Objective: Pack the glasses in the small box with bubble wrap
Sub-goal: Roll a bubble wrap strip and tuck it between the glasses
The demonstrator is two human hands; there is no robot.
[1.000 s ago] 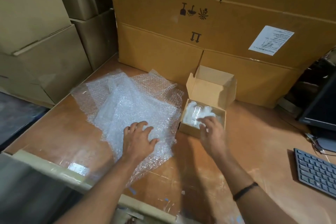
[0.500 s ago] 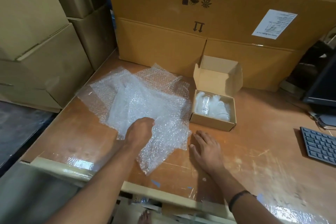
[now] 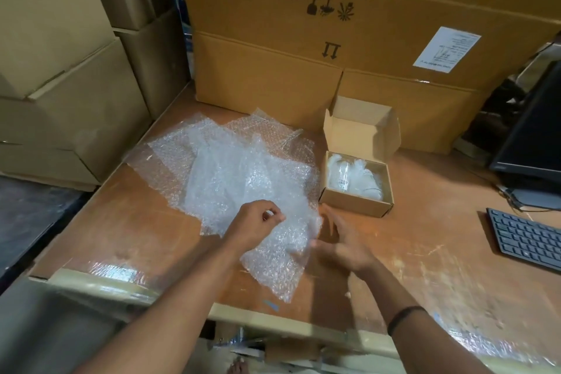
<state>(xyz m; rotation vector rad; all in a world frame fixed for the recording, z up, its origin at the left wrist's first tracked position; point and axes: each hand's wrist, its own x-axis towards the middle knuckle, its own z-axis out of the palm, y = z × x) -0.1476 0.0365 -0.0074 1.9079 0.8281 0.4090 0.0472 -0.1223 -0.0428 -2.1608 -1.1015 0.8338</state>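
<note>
Both bare arms reach forward side by side, left hand (image 3: 258, 226) with fingers curled in, pinching a sheet of bubble wrap (image 3: 273, 261), right hand (image 3: 341, 241) close beside it, blurry, fingers out straight, thumb touching the sheet's edge

We are recording a thin black band (image 3: 405, 316) circling the right wrist. The left forearm (image 3: 188, 291) and right forearm (image 3: 431, 343) are showing bare. Bare toes (image 3: 236, 368) are showing at the lower edge.
</note>
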